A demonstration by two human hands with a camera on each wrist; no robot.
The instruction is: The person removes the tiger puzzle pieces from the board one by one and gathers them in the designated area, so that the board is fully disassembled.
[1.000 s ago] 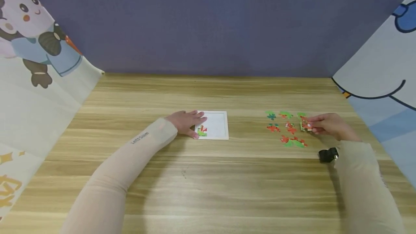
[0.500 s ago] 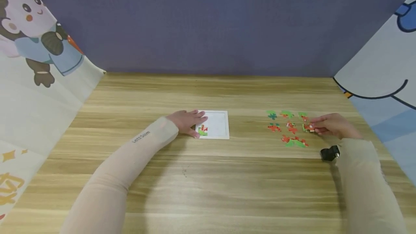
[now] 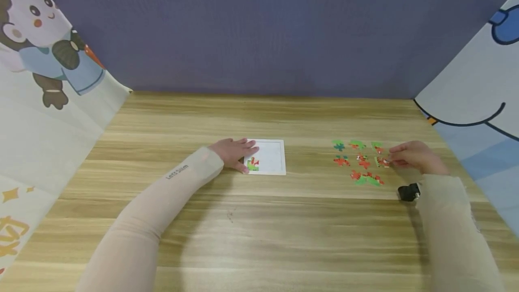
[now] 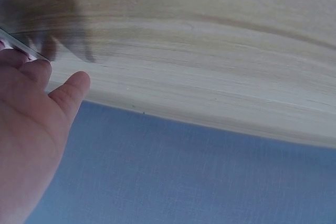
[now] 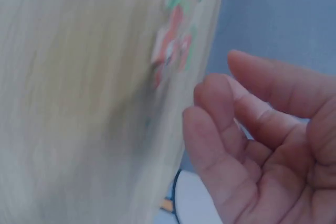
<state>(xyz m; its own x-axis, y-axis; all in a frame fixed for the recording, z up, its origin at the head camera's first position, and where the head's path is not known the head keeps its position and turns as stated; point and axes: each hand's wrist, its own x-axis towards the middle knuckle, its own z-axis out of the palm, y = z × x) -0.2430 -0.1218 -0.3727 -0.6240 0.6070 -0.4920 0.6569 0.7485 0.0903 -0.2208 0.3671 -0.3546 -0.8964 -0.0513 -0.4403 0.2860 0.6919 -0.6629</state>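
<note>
A white puzzle tray lies flat on the table, with a red and green puzzle piece in its near left corner. My left hand rests on the tray's left edge, fingers spread. Farther right, several red and green puzzle pieces lie in loose rows. My right hand holds nothing; its fingers are loosely bent and the thumb stands apart from them. In the head view its fingertips are just right of a red, white and green puzzle piece; whether they touch it is hard to tell.
A small black device sits at the right wrist, above the table. A dark blue wall closes off the wooden table at the back. Printed cloth panels flank both sides.
My right hand has lowered the red, white and green piece onto the table at the right of the rows and let go, drawing slightly right. The left hand stays put.
</note>
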